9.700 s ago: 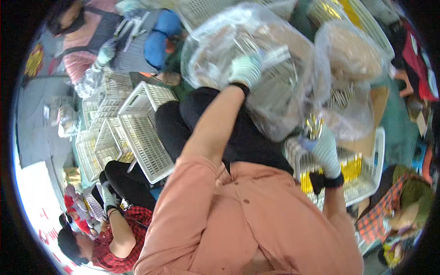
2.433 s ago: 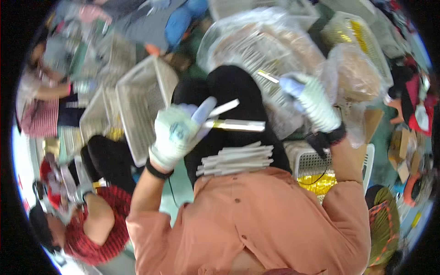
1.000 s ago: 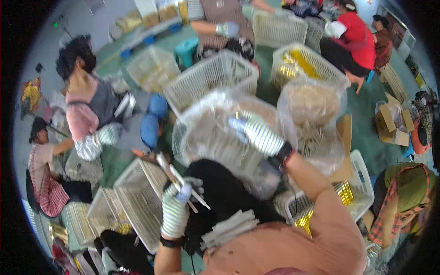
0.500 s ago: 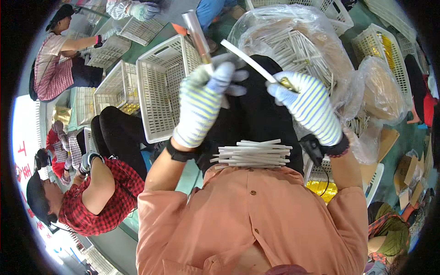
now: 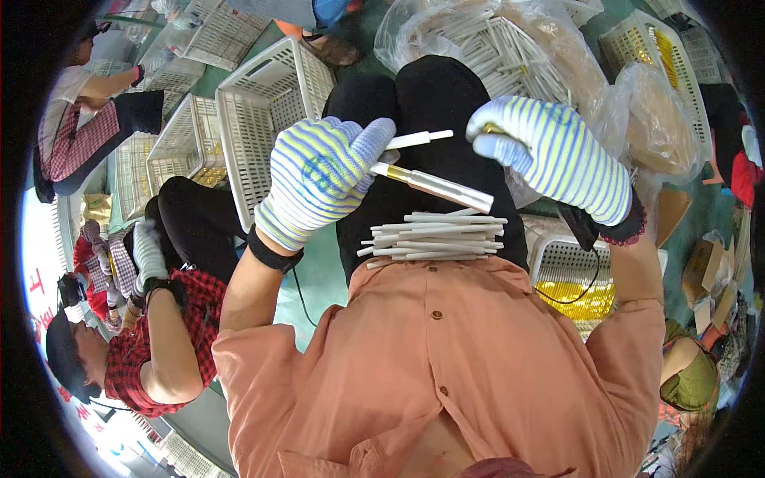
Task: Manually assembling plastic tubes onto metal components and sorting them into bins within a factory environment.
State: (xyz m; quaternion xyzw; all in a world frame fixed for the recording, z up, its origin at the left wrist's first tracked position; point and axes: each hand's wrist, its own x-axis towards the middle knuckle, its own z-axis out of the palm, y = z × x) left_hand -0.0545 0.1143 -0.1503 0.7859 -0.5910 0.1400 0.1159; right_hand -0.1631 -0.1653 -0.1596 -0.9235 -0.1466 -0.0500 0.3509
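Both my hands wear striped knit gloves. My left hand (image 5: 323, 179) is closed on two slim pieces that stick out to the right between thumb and fingers. One is a white tube (image 5: 416, 140) with a narrower tip. Below it slants a clear-ended tube (image 5: 446, 190) with a white and gold section. Apart from these, my right hand (image 5: 550, 155) is curled in a pinch, a small gold piece (image 5: 492, 128) just showing at its fingers; most of that piece is hidden. A stack of white tubes (image 5: 438, 237) lies across my lap, below both hands.
A white plastic basket (image 5: 243, 151) stands to the left of my knees. Ahead on the right, a clear plastic bag (image 5: 434, 40) holds many white tubes. Another basket (image 5: 550, 251) with gold pieces sits beside my right thigh. A co-worker in red plaid (image 5: 171, 334) sits at the left.
The clear-ended tube in my left hand has swung from pointing away to pointing right. A white tube now also shows in that hand; the long one has left my right hand's grip.
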